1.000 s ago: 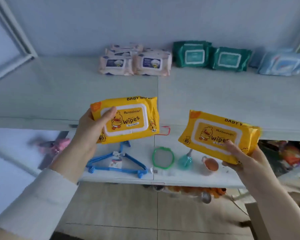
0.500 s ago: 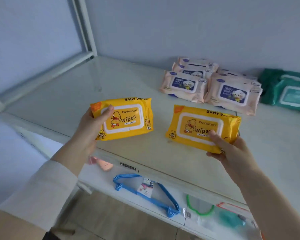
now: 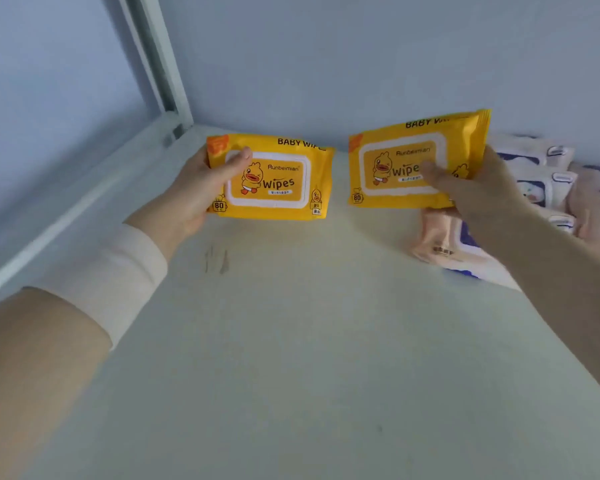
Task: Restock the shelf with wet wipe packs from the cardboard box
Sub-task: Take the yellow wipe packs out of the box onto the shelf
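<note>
Hands and wipe packs at the back of the shelf (image 3: pixel 291 341), head view. The left yellow pack (image 3: pixel 278 181) was gripped at its left end by the left hand (image 3: pixel 194 188), with the thumb laid across the printed front and the other fingers hidden behind. The right yellow pack (image 3: pixel 406 161) was gripped at its right end by the right hand (image 3: pixel 478 192), with the thumb likewise pressed on the front label. Both packs were held upright with their faces turned to the camera, side by side but apart, close to the rear wall (image 3: pixel 361 46). The right yellow pack was held slightly higher and tilted. Whether the lower edge of the left yellow pack was touching the shelf could not be told. A pink pack (image 3: pixel 437 244) was seen lying on the shelf just below the right yellow pack, partly hidden by the right forearm. Further pink packs (image 3: pixel 548 181) were piled behind it at the right. A white upright post (image 3: pixel 156 57) was seen at the rear left corner.
</note>
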### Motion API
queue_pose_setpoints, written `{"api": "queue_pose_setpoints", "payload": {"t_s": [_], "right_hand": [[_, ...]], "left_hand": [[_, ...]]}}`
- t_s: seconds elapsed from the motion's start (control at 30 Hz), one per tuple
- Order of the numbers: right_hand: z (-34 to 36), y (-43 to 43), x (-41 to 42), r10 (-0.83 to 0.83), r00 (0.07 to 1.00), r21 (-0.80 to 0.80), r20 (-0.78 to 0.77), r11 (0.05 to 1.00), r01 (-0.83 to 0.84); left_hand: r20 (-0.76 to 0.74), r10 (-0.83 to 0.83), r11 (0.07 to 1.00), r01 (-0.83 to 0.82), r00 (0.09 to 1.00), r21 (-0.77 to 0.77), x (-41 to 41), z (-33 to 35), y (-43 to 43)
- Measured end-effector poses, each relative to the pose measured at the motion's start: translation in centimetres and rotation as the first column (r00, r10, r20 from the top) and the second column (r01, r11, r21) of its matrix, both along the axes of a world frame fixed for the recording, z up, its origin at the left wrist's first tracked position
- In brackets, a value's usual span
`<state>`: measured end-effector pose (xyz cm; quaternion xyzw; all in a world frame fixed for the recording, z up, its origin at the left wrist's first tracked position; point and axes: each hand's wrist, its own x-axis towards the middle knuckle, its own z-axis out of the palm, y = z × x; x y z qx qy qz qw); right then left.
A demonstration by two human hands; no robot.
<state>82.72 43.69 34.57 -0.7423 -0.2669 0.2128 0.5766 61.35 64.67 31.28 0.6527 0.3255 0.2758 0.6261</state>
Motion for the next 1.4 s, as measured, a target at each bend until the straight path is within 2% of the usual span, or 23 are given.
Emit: {"api": "queue_pose_setpoints", "payload": {"t_s": [0.13,0.23,0.37,0.47,0.6,0.73,0.8,0.83,0.93,1.0,1.07,1.1,1.17,1.23,1.3,1.4], "right_hand": [[-0.8,4.6,3.2,-0.01,0.998,-0.106,0.067,0.994,0.017],[-1.5,6.1,4.0,0.013,0.974,-0.262,0.224,0.964,0.048],[-1.7,7.6,4.6,-0.051,0.893,-0.432,0.448,0.862,0.266],[-2.2,8.8,4.4,-0.123,0.845,-0.483,0.52,0.774,0.41],[-2.3,9.9,4.3,-0.191,0.832,-0.454,0.521,0.763,0.46],[-1.5,10.4,3.9,-0.117,0.821,-0.534,0.558,0.707,0.464],[-0.7,10.2,3.4,-0.057,0.808,-0.521,0.586,0.738,0.43],[-0.2,9.7,3.1,-0.023,0.796,-0.511,0.605,0.756,0.41],[1.6,7.2,2.4,0.115,0.73,-0.532,0.673,0.762,0.37],[2.8,4.6,1.9,0.246,0.66,-0.593,0.71,0.715,0.37],[4.0,1.0,1.5,0.362,0.6,-0.653,0.713,0.655,0.381],[4.5,-1.2,1.1,0.404,0.6,-0.69,0.691,0.616,0.379],[5.4,-6.7,0.4,0.502,0.638,-0.8,0.584,0.489,0.347],[6.0,-13.1,-0.3,0.559,0.705,-0.896,0.438,0.332,0.293],[6.4,-20.3,-1.0,0.532,0.773,-0.936,0.345,0.252,0.244],[6.7,-32.0,-1.8,0.428,0.847,-0.94,0.316,0.262,0.219]], "left_hand": [[-0.011,-0.154,0.988,0.154,0.988,0.014,5.1,-1.1,6.5],[0.024,-0.186,0.982,0.187,0.982,-0.005,7.8,-2.4,8.9],[0.042,-0.134,0.987,0.13,0.99,0.094,9.1,-3.2,10.7],[0.039,-0.064,0.979,0.055,0.997,0.197,9.5,-3.4,11.3],[-0.004,0.06,0.957,-0.056,0.998,0.284,11.0,-3.4,11.5],[-0.094,0.177,0.905,-0.125,0.98,0.408,11.6,-2.8,10.7],[-0.175,0.271,0.826,-0.135,0.947,0.547,11.3,-1.8,9.8],[-0.227,0.291,0.769,-0.086,0.929,0.634,11.3,-1.2,9.0],[-0.387,0.258,0.548,0.195,0.885,0.813,11.7,1.0,5.5],[-0.492,0.23,0.345,0.403,0.839,0.848,12.5,3.1,2.2],[-0.641,0.218,0.137,0.627,0.736,0.766,13.5,5.6,-2.1],[-0.719,0.211,0.063,0.724,0.663,0.686,14.0,6.8,-4.7],[-0.873,0.16,-0.022,0.886,0.461,0.463,15.0,8.6,-10.6],[-0.958,0.146,-0.066,0.969,0.246,0.238,15.9,10.0,-17.3],[-0.979,0.13,-0.101,0.985,0.156,0.143,16.8,10.9,-24.5],[-0.989,0.082,-0.185,0.977,0.125,0.108,18.0,11.4,-36.0]]}}
